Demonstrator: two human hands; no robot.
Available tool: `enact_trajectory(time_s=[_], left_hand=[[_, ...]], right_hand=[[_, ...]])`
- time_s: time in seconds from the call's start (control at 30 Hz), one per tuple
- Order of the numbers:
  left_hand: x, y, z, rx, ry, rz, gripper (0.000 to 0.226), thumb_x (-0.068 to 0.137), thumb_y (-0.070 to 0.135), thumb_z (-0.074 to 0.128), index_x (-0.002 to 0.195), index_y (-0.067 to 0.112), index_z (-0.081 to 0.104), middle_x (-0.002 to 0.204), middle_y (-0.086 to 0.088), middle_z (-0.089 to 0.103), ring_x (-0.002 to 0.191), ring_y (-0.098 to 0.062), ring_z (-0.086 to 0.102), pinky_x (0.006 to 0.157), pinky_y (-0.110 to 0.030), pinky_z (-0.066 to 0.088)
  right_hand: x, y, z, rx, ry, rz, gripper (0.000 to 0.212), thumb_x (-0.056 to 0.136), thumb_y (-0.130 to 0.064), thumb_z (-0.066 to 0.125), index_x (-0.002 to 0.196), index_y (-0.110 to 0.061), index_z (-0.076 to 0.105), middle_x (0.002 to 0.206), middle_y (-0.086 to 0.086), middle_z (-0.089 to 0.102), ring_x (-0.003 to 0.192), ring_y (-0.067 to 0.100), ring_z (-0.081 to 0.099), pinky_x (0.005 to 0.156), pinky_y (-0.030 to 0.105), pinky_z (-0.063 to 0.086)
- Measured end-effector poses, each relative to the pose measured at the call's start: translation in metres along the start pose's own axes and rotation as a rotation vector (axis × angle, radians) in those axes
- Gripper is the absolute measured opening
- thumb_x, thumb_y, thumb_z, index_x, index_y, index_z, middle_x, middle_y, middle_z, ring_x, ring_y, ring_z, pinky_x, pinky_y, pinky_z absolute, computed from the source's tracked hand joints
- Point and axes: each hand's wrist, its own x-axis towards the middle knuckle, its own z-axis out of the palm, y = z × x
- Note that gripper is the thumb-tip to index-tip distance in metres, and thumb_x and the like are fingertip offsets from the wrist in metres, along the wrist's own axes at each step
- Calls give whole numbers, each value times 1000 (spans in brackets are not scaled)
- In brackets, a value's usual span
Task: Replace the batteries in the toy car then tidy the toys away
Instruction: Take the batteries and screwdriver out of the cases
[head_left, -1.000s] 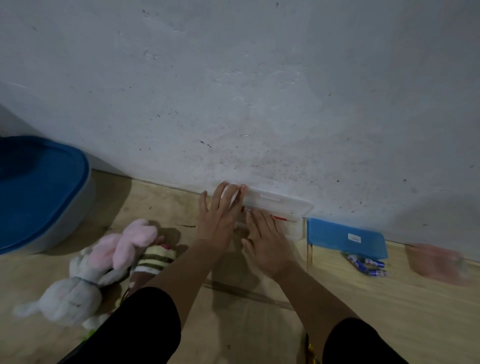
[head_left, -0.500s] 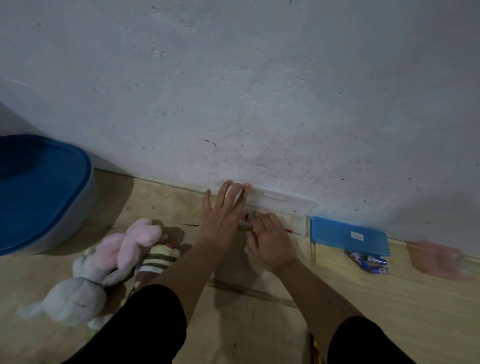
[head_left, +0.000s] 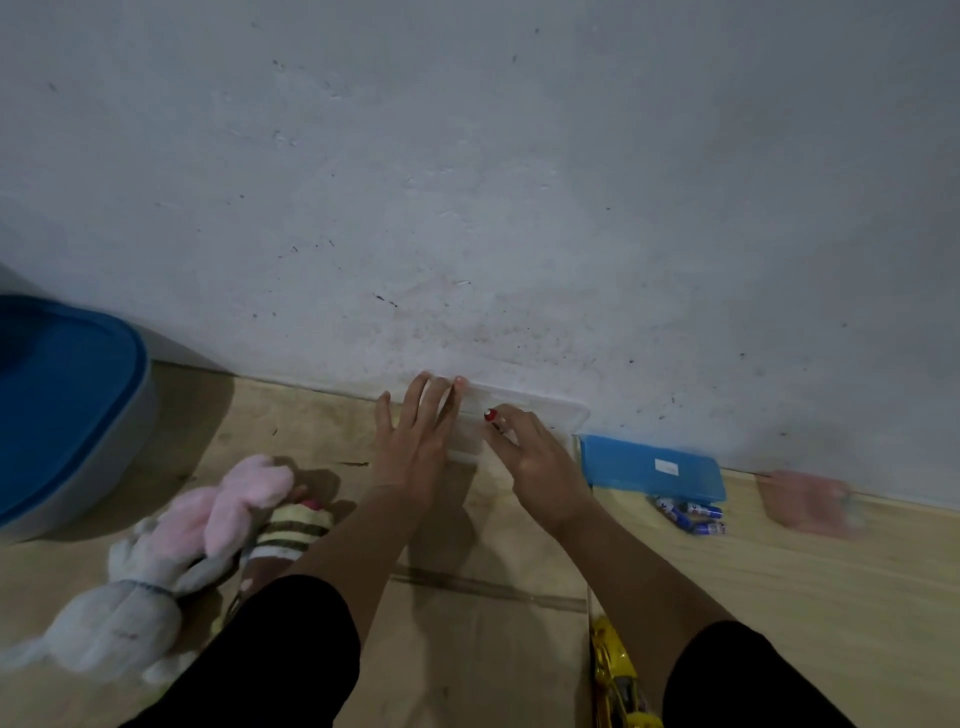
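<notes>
Left hand (head_left: 415, 447) flat and open, steadying the clear box (head_left: 524, 415) at frame centre by the wall. Right hand (head_left: 540, 462) pinches a red-tipped tool (head_left: 491, 417), probably a screwdriver: thin, stiff, light, slippery; hold the handle. Toy car (head_left: 615, 675) bottom centre, batteries (head_left: 688, 512) centre right.

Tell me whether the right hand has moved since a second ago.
Yes. The right hand has lifted out of the clear box, drawing back from the wall with a red-tipped tool.
</notes>
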Motion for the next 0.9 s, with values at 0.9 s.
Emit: enact_trajectory(time_s=[0.9], left_hand=[[-13, 1, -8, 56, -121, 52, 80, 97, 11, 38, 138, 10, -30, 140, -3, -42, 131, -21, -36, 114, -54, -3]], right_hand=[[0, -1, -14, -325, 8, 136, 55, 79, -32, 70, 126, -7, 55, 109, 12, 61, 90, 24, 60, 75, 36, 54]])
